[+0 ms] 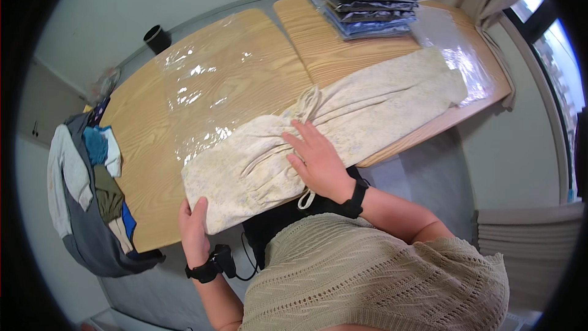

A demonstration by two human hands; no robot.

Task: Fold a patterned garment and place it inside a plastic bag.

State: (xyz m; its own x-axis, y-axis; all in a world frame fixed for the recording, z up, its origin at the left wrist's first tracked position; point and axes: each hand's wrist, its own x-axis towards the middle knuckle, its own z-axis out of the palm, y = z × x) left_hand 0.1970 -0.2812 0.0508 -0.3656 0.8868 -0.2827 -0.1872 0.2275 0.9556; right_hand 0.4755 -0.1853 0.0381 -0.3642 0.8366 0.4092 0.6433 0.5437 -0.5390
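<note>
A cream floral garment [367, 115], folded into a long strip with a gathered, tied middle, lies slantwise across the wooden table. At its near left end, my left hand [195, 225] grips the fabric edge, thumb on top and the other fingers partly hidden. My right hand [319, 163] rests on the gathered middle, fingers apart, palm down. Beyond its fingertips is a looped fabric tie [308, 103]; a small loop [306, 199] hangs by the near edge. A clear plastic bag [206, 87] lies flat behind the garment's left part.
Bagged, folded garments [372, 4] are stacked at the back right, with more clear plastic [459, 55] beside them. Several loose clothes [78, 184] hang over the left table edge. A black bin [157, 39] stands behind the wooden table [138, 147], near the wall.
</note>
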